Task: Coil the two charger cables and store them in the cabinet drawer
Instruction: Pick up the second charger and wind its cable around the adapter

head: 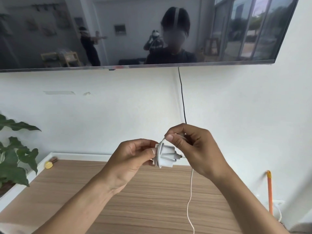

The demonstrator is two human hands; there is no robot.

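Your left hand (135,156) pinched the white charger plug (166,156) by its near end, above the wooden cabinet top (118,191), the plug's long axis running left to right with its prongs pointing right. Your right hand (187,146), just above and right of the plug, pinched the white cable (190,188) between thumb and forefinger, several turns already crossing the body. The free length hung straight down below your right hand; its far end, probably the connector, lay out of view.
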